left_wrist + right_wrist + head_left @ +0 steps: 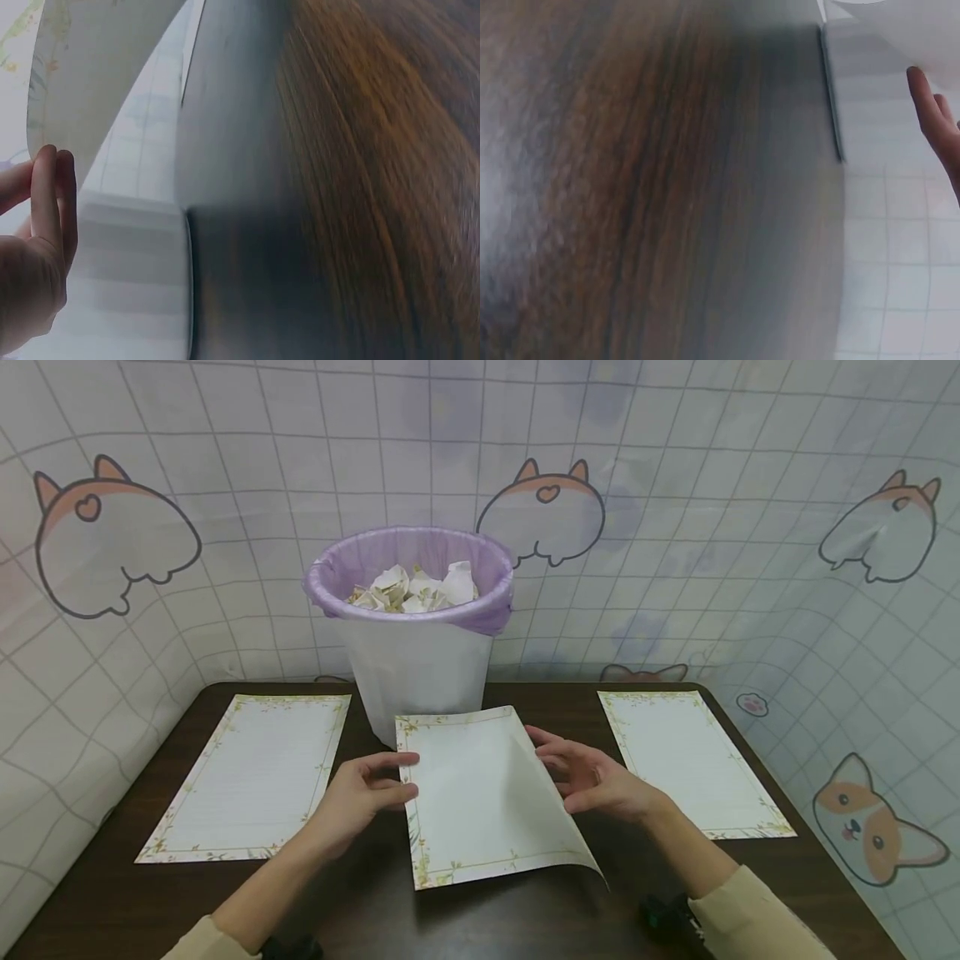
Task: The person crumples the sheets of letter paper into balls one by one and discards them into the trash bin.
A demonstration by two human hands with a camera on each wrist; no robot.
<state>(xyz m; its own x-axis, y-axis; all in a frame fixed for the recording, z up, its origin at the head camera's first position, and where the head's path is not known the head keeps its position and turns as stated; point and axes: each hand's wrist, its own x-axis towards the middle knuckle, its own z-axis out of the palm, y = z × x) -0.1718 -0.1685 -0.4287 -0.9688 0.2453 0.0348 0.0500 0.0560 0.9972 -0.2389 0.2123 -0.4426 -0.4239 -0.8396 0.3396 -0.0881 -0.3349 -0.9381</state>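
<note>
A sheet of paper with a yellow-green floral border is raised above the dark table, its right side bowing backward. My left hand pinches its left edge; the left wrist view shows the fingertips against that edge. At the opposite edge is my right hand, fingers spread and loosely bent, with index finger and thumb beside the paper. The right wrist view catches only part of this hand, one fingertip close to the paper. A firm grip on that side cannot be made out.
Directly behind the paper stands a white bin lined with a purple bag, containing crumpled paper. Similar bordered sheets lie flat at left and right. A patterned curtain surrounds the table.
</note>
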